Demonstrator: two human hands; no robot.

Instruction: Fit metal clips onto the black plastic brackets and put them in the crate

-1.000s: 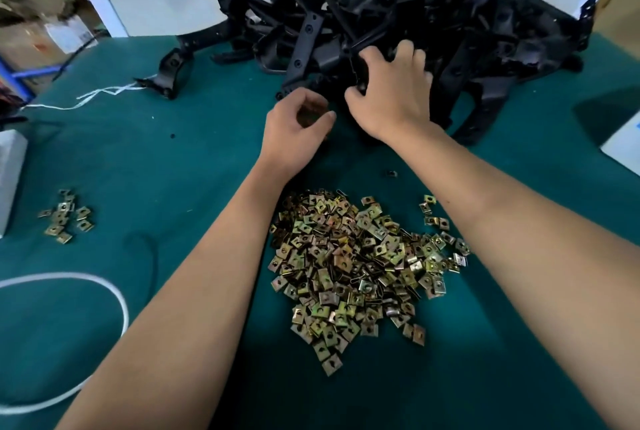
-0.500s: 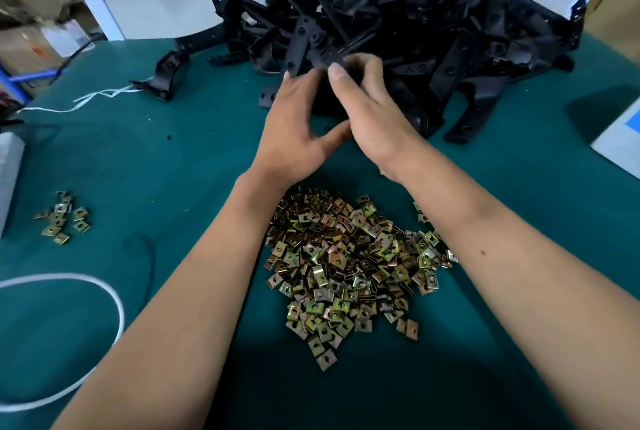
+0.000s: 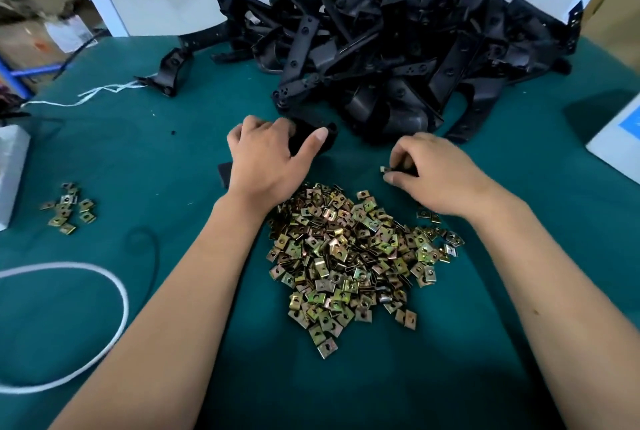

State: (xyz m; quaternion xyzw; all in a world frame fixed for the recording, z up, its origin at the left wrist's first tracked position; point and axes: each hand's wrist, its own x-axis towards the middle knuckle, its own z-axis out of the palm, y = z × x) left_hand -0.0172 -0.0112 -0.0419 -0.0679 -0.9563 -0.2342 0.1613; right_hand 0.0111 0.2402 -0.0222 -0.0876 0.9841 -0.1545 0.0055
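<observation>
Now withdrawn from the bracket heap: left hand grips one black bracket; right hand pinches a clip above the clip pile. Fitting next; crate unseen.

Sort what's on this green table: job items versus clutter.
Job:
- black plastic bracket held by left hand
- heap of black plastic brackets
- big pile of brass-coloured metal clips
- right hand pinching a clip

Clutter:
- white cord loop
- white string
</observation>
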